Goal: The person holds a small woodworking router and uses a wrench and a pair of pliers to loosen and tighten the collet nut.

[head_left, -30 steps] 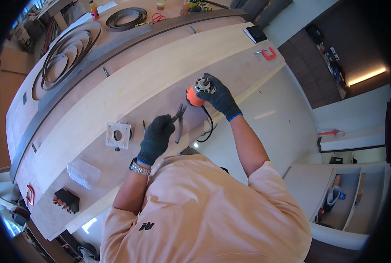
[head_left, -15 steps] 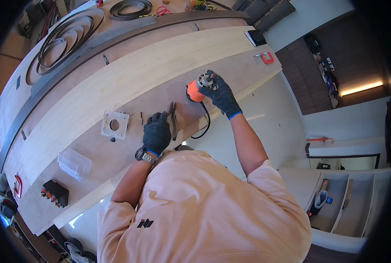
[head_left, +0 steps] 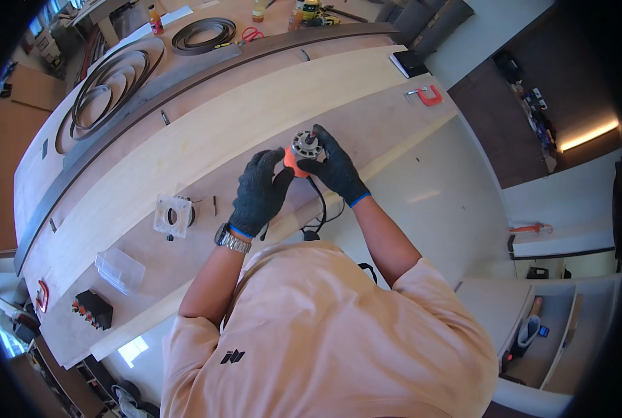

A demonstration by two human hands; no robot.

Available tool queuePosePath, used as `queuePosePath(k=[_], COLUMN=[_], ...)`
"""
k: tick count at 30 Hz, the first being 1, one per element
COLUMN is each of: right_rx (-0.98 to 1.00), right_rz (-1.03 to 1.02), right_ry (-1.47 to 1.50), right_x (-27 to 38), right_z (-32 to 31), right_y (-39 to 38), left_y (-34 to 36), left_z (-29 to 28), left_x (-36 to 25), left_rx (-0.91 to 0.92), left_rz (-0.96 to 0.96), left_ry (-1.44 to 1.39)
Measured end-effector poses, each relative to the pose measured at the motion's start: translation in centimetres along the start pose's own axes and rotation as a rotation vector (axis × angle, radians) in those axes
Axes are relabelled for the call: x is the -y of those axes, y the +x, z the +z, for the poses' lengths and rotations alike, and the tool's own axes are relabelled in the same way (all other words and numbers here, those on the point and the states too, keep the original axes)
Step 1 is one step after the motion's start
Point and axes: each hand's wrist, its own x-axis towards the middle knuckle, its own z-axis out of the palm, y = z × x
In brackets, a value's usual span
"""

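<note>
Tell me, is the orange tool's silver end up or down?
Up: we look down onto the silver end, with the orange body below it.

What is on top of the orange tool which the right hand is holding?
On the orange tool sits a round, slotted grey metal head. The right hand covers part of its right edge, so that part cannot be seen.

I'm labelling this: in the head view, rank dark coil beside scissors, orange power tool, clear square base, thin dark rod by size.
Dark coil
Orange power tool, clear square base: too alike to rank
Thin dark rod
</note>
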Motion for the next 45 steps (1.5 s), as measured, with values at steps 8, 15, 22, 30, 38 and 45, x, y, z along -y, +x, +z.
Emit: queuePosePath(k=[8,15,22,30,38,45], right_rx=[-0.007,0.103,0.263,0.259,0.198,0.144], right_rz=[0.279,0.542,0.409,0.634,0.579,0.543], right_ry=[0.271,0.419,0.529,0.727,0.554,0.554], right_x=[-5.1,-8.1,-8.0,-8.7,-12.7,-14.4], right_z=[-6.7,-13.2,-13.0,-11.3,-10.5,-9.3], right_y=[-4.1,-5.9,-4.1,-2.4,0.2,-0.1], left_y=[3.0,3.5,1.4,4.3,7.3,8.9], left_z=[7.7,9.4,11.4,12.5,9.3,8.6], left_x=[-1.0,-0.8,-1.7,-2.3,2.2,3.4], left_rx=[-0.182,-0.331,-0.335,-0.291,-0.327,-0.341], left_rz=[-0.128,-0.202,-0.332,-0.514,-0.600,-0.703], left_ry=[0.043,-0.001,-0.010,0.181,-0.332,-0.310])
